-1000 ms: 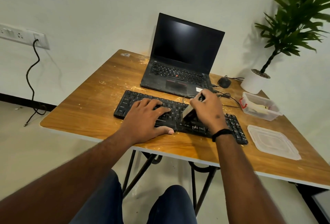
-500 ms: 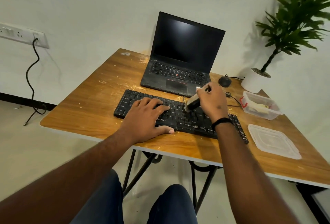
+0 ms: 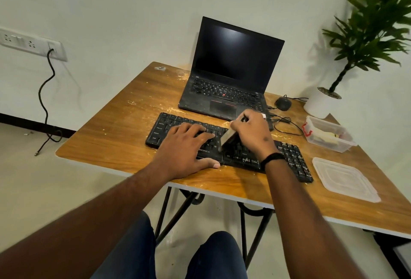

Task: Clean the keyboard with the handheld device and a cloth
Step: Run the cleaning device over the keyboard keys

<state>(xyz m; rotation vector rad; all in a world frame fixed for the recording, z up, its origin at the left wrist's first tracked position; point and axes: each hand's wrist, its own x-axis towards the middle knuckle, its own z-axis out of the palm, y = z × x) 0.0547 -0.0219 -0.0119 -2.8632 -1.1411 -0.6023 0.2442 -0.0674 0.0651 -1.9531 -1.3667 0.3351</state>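
Left hand: the left hand (image 3: 185,148) lay flat and palm down on the left half of the keyboard, fingers spread and loosely extended over the keys, thumb stretched along the near edge; it grasped nothing and only pressed on the keys.
Right hand: the right hand (image 3: 252,133) was curled tightly around the handheld device, fingers wrapped over its top end and knuckles raised; a dark band circled the wrist.
Handheld device: the handheld device (image 3: 229,138) was a pale, blocky body held tilted, its lower end down among the keys near the middle of the keyboard, its upper end hidden inside the fist; whether the tip actually touched the keys could not be told.
Keyboard: the black keyboard (image 3: 293,160) lay across the near part of the table, just in front of the laptop, with pale specks on its keys and around it.
Table: the wooden table (image 3: 106,136) carried scattered light crumbs and dust.
Laptop: the open laptop (image 3: 231,71) stood behind the keyboard, screen dark.
Container: a clear plastic container (image 3: 329,134) sat to the right, with its lid (image 3: 344,178) lying flat and apart from it nearer the table's front edge.
Cloth: none could be made out with certainty.
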